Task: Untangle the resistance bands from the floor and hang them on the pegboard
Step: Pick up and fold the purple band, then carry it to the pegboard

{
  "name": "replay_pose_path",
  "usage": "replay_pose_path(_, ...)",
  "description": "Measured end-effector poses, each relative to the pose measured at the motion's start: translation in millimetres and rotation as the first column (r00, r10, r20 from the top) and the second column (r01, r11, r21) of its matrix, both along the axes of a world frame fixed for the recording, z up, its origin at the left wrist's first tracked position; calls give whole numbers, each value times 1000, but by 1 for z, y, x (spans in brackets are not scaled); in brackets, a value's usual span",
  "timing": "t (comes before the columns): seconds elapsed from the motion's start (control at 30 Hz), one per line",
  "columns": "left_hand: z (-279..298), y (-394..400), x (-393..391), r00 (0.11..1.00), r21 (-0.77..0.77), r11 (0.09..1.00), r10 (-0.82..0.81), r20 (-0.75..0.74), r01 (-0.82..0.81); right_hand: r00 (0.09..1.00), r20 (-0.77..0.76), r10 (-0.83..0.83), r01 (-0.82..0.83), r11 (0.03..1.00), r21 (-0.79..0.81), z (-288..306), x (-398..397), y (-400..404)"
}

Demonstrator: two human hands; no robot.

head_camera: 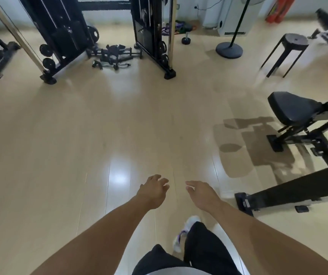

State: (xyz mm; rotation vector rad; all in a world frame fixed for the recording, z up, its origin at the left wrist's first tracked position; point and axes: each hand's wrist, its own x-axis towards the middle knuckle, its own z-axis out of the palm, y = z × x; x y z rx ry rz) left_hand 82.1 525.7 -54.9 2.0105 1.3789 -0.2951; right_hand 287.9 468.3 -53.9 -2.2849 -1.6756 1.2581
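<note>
The person's left hand (153,190) and right hand (202,195) are hanging out in front of the body, fingers loose and spread, each grip released and carrying nothing. I think the hands are free because the person is walking; one white and purple sports shoe (185,233) is stepping forward on the shiny pale wooden floor (99,135).

To the right, a black padded exercise bench with a steel frame (298,116) is standing just beside the path, but not across it.

Farther away, the tangled heap of black and grey resistance bands with handles (113,56) is lying on the floor between the two black uprights of the cable machine (155,36). Another purple and green bundle (177,26) is lying behind it, too blurred to name. A black round stool (292,46) is standing well to the right. I am not seeing any pegboard.
</note>
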Motion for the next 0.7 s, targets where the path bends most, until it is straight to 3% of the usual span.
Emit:
replay_pose_path(0.17,-19,124,69,998,2,998,-59,-28,59,999,31,45,-45,999,6,-20,71,118)
replay_pose_path(0.5,10,363,215,999,-3,999,-35,-24,35,976,177,129,-137,990,37,-2,228,353)
replay_pose_path(0.7,-7,523,288,994,-9,995,-103,-36,103,982,149,120,-121,993,-5,-11,290,508)
